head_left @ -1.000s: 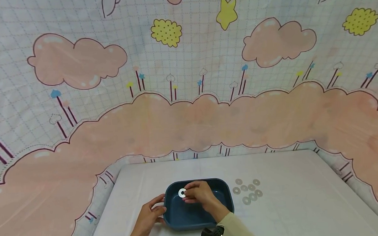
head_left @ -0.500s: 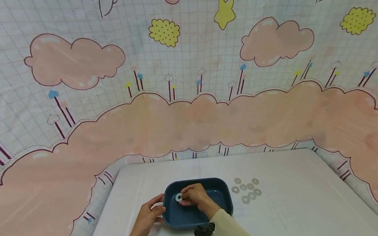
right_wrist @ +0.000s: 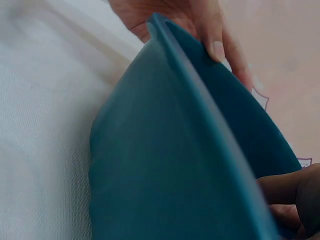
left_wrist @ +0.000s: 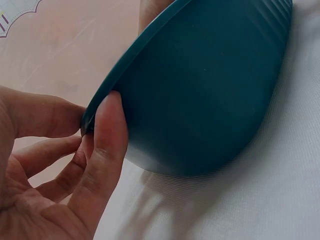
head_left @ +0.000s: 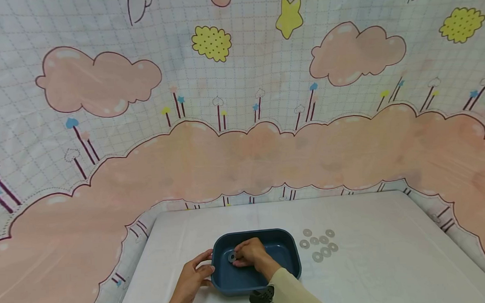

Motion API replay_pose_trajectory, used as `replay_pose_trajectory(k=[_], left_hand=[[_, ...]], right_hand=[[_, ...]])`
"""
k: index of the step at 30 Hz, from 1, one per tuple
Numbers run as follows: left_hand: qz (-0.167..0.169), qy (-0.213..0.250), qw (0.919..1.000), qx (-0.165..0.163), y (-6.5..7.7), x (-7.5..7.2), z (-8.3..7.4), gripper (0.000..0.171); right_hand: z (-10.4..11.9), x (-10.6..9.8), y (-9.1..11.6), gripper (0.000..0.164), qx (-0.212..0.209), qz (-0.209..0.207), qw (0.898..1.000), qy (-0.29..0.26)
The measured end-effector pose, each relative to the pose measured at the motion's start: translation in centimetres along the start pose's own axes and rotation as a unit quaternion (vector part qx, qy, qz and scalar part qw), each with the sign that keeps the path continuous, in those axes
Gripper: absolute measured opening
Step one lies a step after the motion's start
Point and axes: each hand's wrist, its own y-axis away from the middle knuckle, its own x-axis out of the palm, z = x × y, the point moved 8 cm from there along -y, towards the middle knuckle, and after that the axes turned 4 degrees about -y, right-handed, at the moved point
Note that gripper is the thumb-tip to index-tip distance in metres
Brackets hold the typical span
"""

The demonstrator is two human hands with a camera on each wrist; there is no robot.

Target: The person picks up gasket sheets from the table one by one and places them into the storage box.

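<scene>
A dark blue rectangular tray [head_left: 243,282] with raised walls stands on the white table. My left hand [head_left: 188,279] holds its left end; in the left wrist view the fingers [left_wrist: 107,130] are at the rim and outer wall. Inside the tray my right hand [head_left: 253,255] reaches down, its fingertips pinching a flat grey washer [head_left: 229,258] low over the tray floor, towards the left. Whether the washer touches the floor I cannot tell. The near wall hides most of the right hand in the right wrist view.
Several grey washers [head_left: 314,241] lie loosely grouped on the white table [head_left: 375,254], to the right of the tray. A black device [head_left: 261,298] sits at the right wrist. Behind the table hangs a printed cloth [head_left: 243,160] with clouds and stars.
My right hand has lowered the washer further into the tray and slightly nearer to me. The washer looked bright white before and is grey now. My left hand keeps its place at the tray.
</scene>
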Motion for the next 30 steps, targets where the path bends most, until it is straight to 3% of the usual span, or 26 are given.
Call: replay_pose_trajectory(k=[14,30], left_hand=[[-0.008,-0.002,1.0000,0.000,0.0,-0.1,0.0,0.058],[-0.003,-0.001,1.0000,-0.001,0.0,-0.1,0.2,0.059]], right_hand=[[1.2,-0.5,0.8,0.023,-0.037,-0.018,0.997,0.059],[3.4,-1.9,3.5,0.030,-0.074,0.071,0.994,-0.031]])
